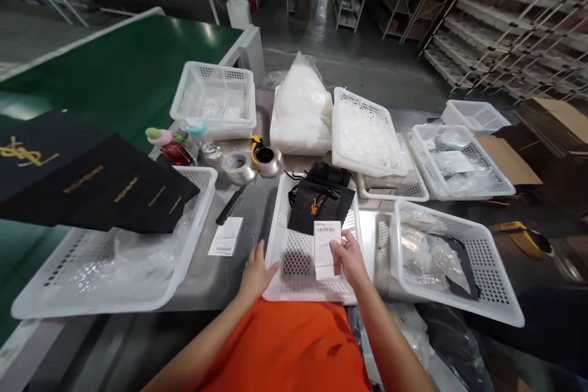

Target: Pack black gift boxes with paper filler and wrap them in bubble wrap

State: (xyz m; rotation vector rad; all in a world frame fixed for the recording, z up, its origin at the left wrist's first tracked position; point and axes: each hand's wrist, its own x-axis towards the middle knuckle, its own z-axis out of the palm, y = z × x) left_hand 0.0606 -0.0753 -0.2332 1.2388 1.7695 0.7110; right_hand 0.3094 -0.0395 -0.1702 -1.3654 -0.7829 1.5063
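Observation:
Between the thumb and fingers of my right hand point(351, 256) is a white paper slip point(327, 251) with a barcode along its top. The slip is over the white basket point(274, 257) in front of me. Inside that basket lie black drawstring pouches point(316, 205), one with a gold logo. My left hand point(258, 272) rests at the basket's left side, holding nothing, fingers apart. Just beyond it on the metal table are another white slip point(226, 237) and a black pen-like or knife-like tool point(229, 205).
Rolls of clear tape point(237, 165) and a yellow-black tape dispenser point(263, 156) stand ahead. Black gold-printed bags point(114, 190) overlap a basket point(110, 303) at left. At right, another basket point(496, 263) holds clear plastic packaging. A green conveyor point(138, 61) runs along the left.

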